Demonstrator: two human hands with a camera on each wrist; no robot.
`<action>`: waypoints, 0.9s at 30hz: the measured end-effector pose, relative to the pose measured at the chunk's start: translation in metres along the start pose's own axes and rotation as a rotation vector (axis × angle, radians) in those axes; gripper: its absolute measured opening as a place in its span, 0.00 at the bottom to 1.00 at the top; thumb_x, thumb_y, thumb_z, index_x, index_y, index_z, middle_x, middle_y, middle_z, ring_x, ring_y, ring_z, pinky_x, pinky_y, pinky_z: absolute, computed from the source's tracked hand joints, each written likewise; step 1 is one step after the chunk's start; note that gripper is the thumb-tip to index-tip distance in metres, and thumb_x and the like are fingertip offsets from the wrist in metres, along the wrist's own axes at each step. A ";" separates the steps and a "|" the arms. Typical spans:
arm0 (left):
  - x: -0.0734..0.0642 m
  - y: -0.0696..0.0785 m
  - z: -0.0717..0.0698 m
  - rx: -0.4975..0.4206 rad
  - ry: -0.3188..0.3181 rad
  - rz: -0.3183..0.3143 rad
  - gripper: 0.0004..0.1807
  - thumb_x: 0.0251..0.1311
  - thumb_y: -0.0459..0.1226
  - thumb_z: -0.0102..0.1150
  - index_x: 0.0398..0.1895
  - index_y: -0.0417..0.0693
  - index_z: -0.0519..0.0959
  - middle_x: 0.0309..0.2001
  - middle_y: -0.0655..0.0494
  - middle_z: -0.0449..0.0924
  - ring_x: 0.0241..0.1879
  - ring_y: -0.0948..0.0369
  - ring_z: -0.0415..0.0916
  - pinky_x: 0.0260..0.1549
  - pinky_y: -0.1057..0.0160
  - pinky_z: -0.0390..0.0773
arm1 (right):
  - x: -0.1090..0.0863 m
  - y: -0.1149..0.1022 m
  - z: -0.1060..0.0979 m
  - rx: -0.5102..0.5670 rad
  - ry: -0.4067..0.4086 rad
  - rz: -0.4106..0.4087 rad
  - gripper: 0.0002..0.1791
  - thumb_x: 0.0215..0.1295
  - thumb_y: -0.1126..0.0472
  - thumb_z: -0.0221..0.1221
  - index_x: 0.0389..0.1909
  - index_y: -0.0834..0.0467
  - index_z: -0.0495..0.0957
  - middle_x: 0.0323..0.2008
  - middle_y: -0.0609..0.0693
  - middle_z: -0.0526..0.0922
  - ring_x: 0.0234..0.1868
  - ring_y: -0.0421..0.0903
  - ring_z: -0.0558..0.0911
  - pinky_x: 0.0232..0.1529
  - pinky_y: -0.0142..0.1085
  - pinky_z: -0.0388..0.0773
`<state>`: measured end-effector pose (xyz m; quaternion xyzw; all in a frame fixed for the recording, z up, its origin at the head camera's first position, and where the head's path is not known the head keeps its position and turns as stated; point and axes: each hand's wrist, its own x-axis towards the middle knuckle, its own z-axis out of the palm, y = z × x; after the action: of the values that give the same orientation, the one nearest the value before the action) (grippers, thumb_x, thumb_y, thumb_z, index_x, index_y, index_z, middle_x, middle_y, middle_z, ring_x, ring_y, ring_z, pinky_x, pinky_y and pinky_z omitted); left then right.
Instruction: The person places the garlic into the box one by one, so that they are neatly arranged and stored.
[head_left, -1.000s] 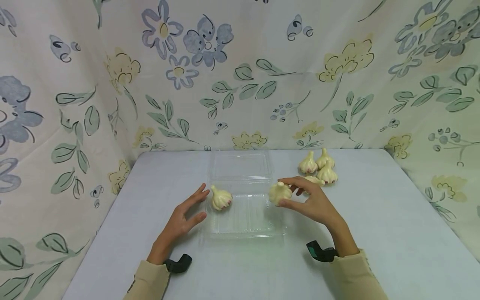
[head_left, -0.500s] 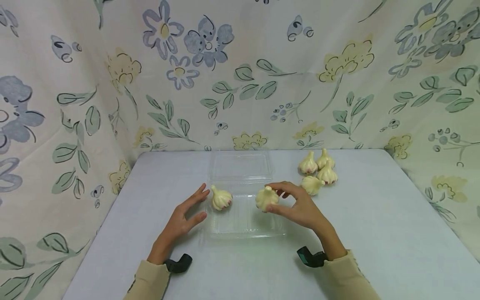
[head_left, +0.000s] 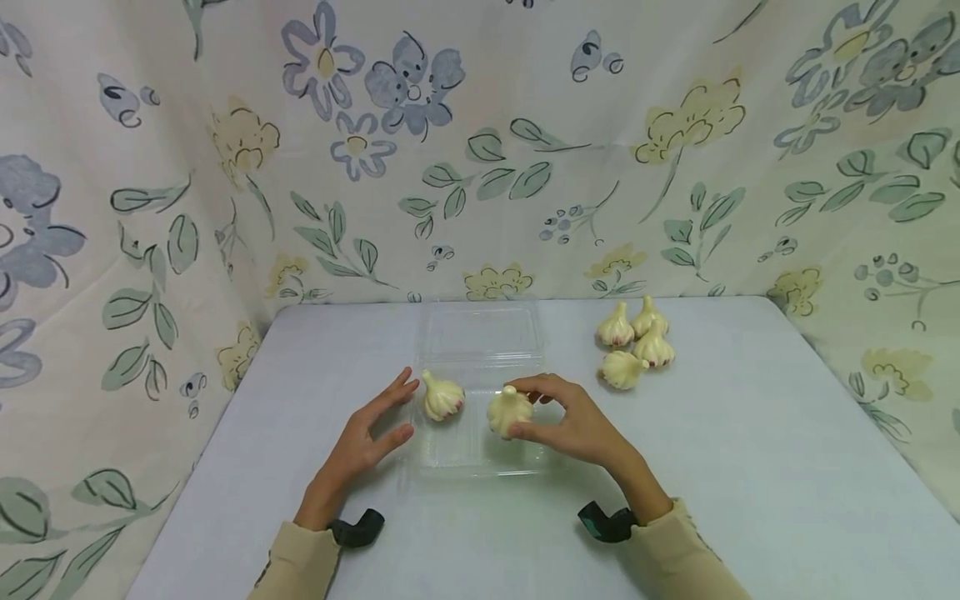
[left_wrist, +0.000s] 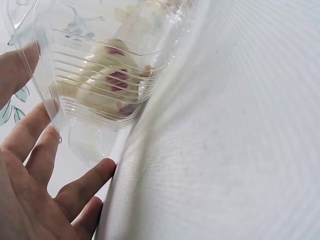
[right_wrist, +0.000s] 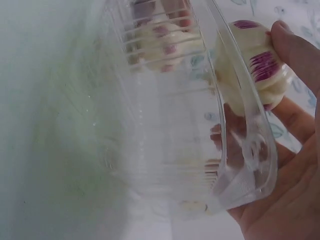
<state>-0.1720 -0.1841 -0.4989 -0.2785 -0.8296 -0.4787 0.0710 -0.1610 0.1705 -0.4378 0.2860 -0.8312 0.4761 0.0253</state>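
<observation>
My right hand [head_left: 573, 421] holds a garlic bulb [head_left: 509, 412] between thumb and fingers over the clear plastic clamshell box [head_left: 480, 472]. In the right wrist view this bulb [right_wrist: 257, 67], cream with purple patches, shows at the level of the box rim. Another garlic bulb [head_left: 442, 397] lies inside the box at its left end; through the ribbed wall it appears in the left wrist view as a pale bulb [left_wrist: 107, 80]. My left hand [head_left: 367, 429] rests at the box's left side, fingers spread, its fingertips at the wall.
Several garlic bulbs [head_left: 636, 337] stand grouped at the back right of the white table [head_left: 757, 417]. The box's lid [head_left: 482, 332] lies folded back behind it. A floral curtain [head_left: 480, 167] hangs along the back and left side.
My right hand has carried its garlic bulb leftward and a little nearer, from the box's right edge to over its middle. My left hand has stayed in place.
</observation>
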 end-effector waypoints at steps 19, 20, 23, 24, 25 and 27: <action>0.009 0.000 -0.002 0.100 -0.017 0.011 0.34 0.63 0.38 0.66 0.74 0.57 0.70 0.80 0.54 0.58 0.69 0.58 0.73 0.71 0.63 0.63 | 0.005 0.004 0.010 0.013 -0.038 0.028 0.27 0.60 0.52 0.73 0.60 0.45 0.80 0.56 0.42 0.84 0.49 0.40 0.80 0.51 0.53 0.79; 0.009 -0.001 -0.001 0.091 -0.017 0.016 0.34 0.63 0.37 0.67 0.74 0.56 0.70 0.80 0.54 0.58 0.68 0.59 0.74 0.70 0.66 0.63 | 0.004 0.004 0.010 0.013 -0.038 0.031 0.27 0.59 0.52 0.73 0.60 0.45 0.80 0.56 0.42 0.84 0.49 0.40 0.80 0.51 0.53 0.79; 0.009 -0.002 0.000 0.072 -0.014 0.026 0.34 0.62 0.36 0.67 0.73 0.55 0.70 0.80 0.53 0.59 0.69 0.61 0.73 0.69 0.73 0.60 | 0.004 0.004 0.010 0.014 -0.035 0.035 0.27 0.59 0.52 0.74 0.60 0.45 0.81 0.56 0.42 0.84 0.49 0.40 0.80 0.52 0.53 0.79; 0.009 -0.003 0.000 0.064 -0.013 0.029 0.34 0.62 0.36 0.67 0.73 0.55 0.70 0.80 0.53 0.58 0.70 0.62 0.72 0.69 0.74 0.60 | 0.004 0.004 0.010 0.014 -0.033 0.035 0.27 0.59 0.52 0.74 0.60 0.45 0.81 0.56 0.43 0.84 0.49 0.40 0.80 0.52 0.54 0.79; 0.009 -0.003 0.001 0.055 -0.010 0.031 0.34 0.62 0.36 0.67 0.73 0.55 0.70 0.80 0.53 0.58 0.70 0.61 0.71 0.69 0.74 0.59 | 0.004 0.004 0.010 0.012 -0.031 0.035 0.27 0.59 0.52 0.74 0.60 0.46 0.81 0.56 0.43 0.84 0.49 0.40 0.80 0.51 0.54 0.79; 0.009 -0.005 0.002 0.037 -0.005 0.040 0.35 0.62 0.35 0.67 0.74 0.54 0.70 0.80 0.52 0.58 0.70 0.58 0.73 0.69 0.75 0.60 | 0.004 0.004 0.009 0.011 -0.028 0.034 0.27 0.59 0.52 0.74 0.60 0.46 0.81 0.56 0.43 0.84 0.49 0.40 0.80 0.51 0.54 0.79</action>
<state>-0.1817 -0.1804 -0.5000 -0.2948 -0.8328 -0.4610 0.0836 -0.1645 0.1625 -0.4444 0.2786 -0.8337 0.4768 0.0040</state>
